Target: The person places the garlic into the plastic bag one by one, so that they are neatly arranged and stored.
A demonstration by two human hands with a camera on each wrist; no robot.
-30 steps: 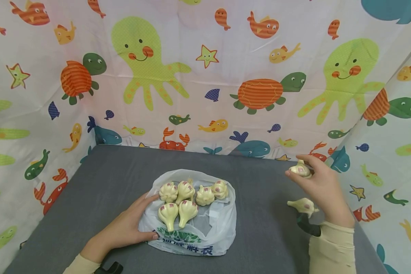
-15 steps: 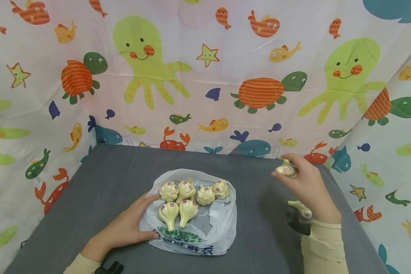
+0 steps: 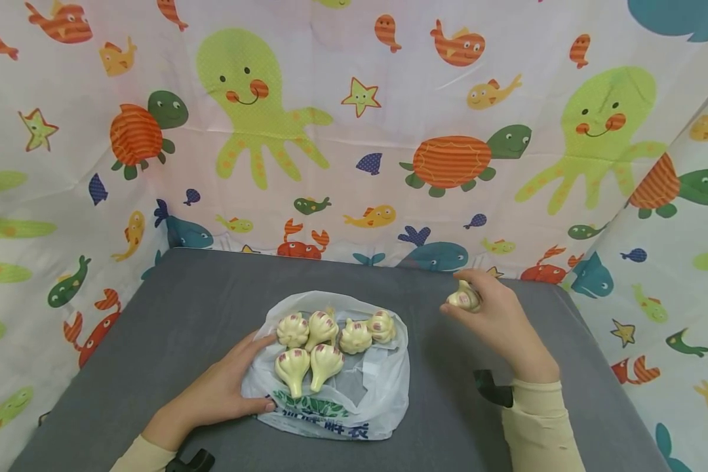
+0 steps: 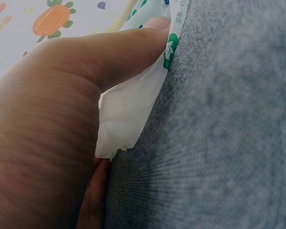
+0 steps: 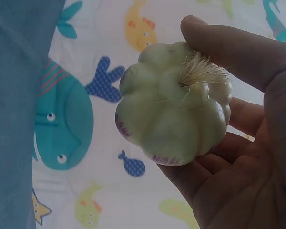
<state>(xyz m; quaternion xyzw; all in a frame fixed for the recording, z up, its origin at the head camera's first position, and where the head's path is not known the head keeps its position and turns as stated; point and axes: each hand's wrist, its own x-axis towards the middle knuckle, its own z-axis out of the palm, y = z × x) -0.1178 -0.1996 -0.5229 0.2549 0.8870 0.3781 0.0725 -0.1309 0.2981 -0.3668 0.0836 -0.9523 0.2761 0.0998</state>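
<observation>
A white plastic bag (image 3: 383, 410) with green and blue print lies spread on the table, several cream garlic bulbs (image 3: 292, 367) on its opened part. My left hand (image 3: 221, 387) rests against the bag's left side, thumb and index finger stretched apart. In the left wrist view the thumb (image 4: 128, 50) lies straight along the plastic. Right of the bag, above the table, my right hand (image 3: 495, 321) holds one garlic bulb (image 3: 465, 297) between thumb and fingers. The right wrist view shows this bulb (image 5: 169, 109) with its root tuft (image 5: 202, 71) facing the camera.
A dark grey cloth covers the table (image 3: 224, 275). Behind it and at both sides hangs a white curtain (image 3: 354, 216) printed with sea animals. The right forearm's sleeve (image 3: 539, 426) covers the spot where another garlic bulb lay visible earlier.
My right hand has moved left toward the bag with the garlic bulb. The bulb lying on the table at right has gone out of sight behind the forearm. My left hand stays put.
</observation>
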